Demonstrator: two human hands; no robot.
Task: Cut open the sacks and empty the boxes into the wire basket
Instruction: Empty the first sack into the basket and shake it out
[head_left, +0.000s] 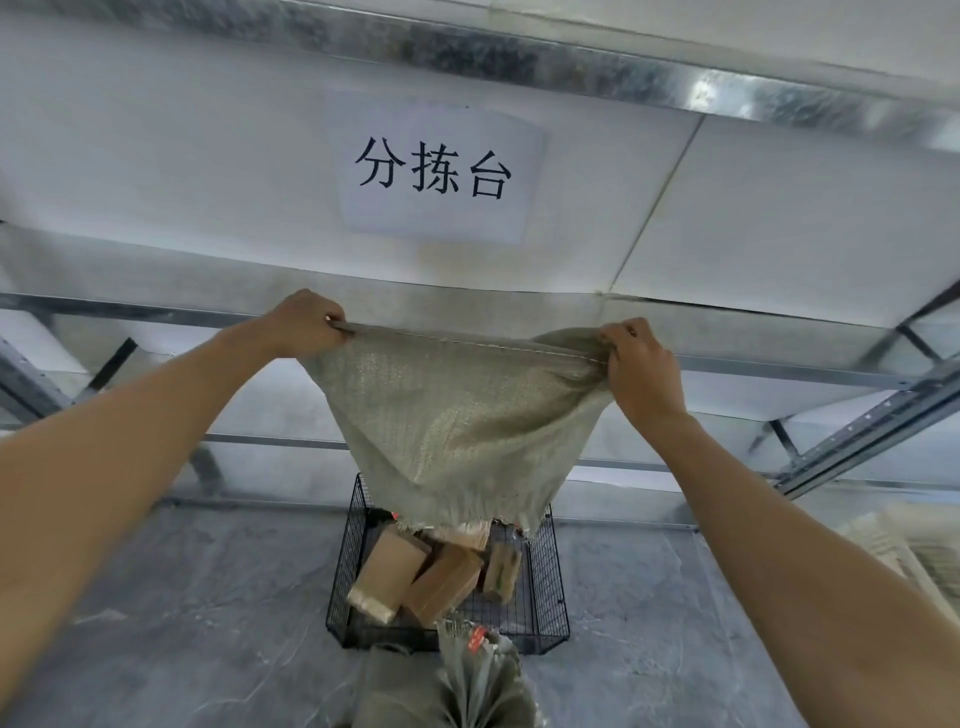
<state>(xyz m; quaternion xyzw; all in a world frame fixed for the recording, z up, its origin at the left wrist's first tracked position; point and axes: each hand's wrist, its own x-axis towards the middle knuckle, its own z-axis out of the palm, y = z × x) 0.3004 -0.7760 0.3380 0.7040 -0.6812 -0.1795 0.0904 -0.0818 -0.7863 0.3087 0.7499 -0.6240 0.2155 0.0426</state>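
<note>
A grey-green woven sack (457, 415) hangs upside down above a black wire basket (545, 587) on the grey floor. My left hand (304, 325) grips the sack's stitched bottom seam at its left corner, and my right hand (641, 364) grips the right corner. The sack's open frayed mouth hangs just over the basket. Several brown cardboard boxes (395, 571) lie in the basket, some right under the mouth. A second sack (467, 680), tied shut at its neck with a red tag, stands in front of the basket at the bottom of the view.
Galvanised metal shelving (857, 415) runs behind and to the right of the basket. A white wall panel carries a paper sign (434, 166) with black characters. A pale woven thing (904, 551) lies at the right edge.
</note>
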